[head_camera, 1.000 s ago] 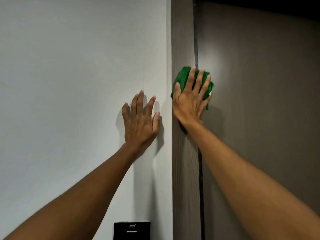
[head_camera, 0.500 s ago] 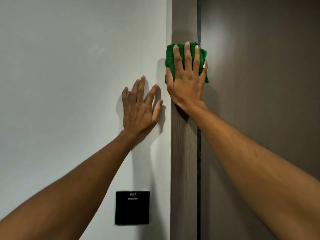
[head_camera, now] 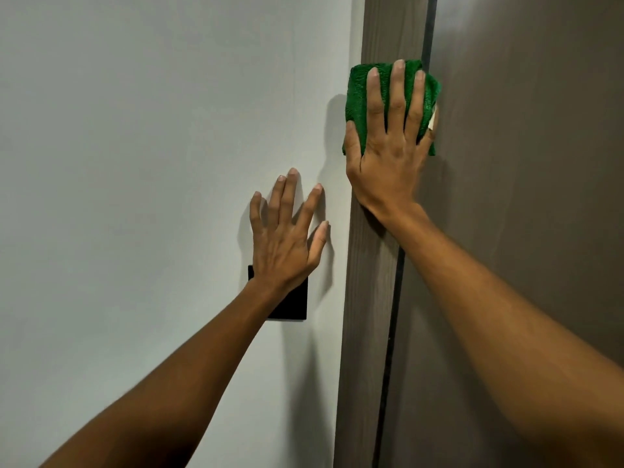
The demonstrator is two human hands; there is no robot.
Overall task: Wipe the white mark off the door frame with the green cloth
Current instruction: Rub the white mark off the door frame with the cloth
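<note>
Your right hand presses the green cloth flat against the door frame.

Your right hand [head_camera: 388,157] lies palm-down with its fingers spread over the green cloth [head_camera: 358,96], pinning it to the brown door frame [head_camera: 368,298] rather than gripping it; the cloth is bunched and spills a little past the frame's right edge onto the dark gap beside the door [head_camera: 540,163]. You cannot see the white mark itself, since cloth and hand cover that part of the frame, though a small pale scrap shows at the cloth's right edge by your little finger. Your left hand [head_camera: 287,238] rests open and empty on the white wall [head_camera: 135,163], fingers fanned apart, lower than and to the left of the right hand, its wrist partly covering a black wall plate [head_camera: 293,305].
</note>
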